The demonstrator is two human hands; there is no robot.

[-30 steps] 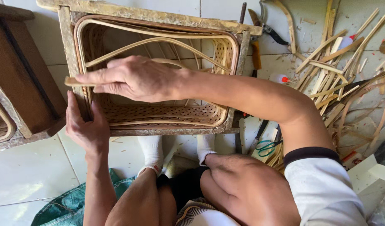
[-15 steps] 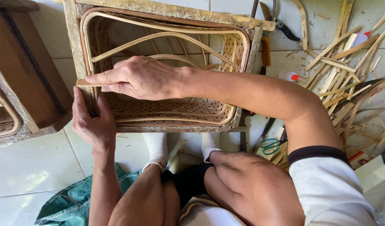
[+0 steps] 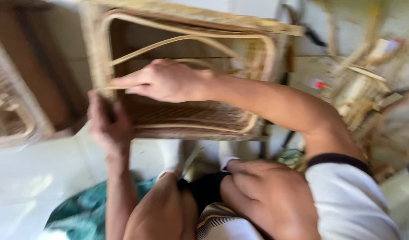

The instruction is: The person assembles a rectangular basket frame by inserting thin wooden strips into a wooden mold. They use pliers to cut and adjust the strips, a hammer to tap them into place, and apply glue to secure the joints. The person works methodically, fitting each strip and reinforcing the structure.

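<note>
A woven rattan box frame (image 3: 258,26) lies on its side in front of me, its open side facing me, with curved cane strips inside. My right hand (image 3: 166,80) reaches across the opening and pinches a thin cane strip (image 3: 104,88) at the frame's left post. My left hand (image 3: 107,124) grips the lower part of that left post from outside. The picture is blurred by motion.
A second wooden and rattan frame (image 3: 22,102) stands at the left. Loose cane strips and offcuts (image 3: 364,93) are heaped at the right, with dark-handled tools behind. My bare knees, white socks and a teal cloth (image 3: 87,211) are on the white tiled floor below.
The view has shifted and blurred, so the frame sits lower and more to the right. Both hands keep the same hold on the left post and strip.
</note>
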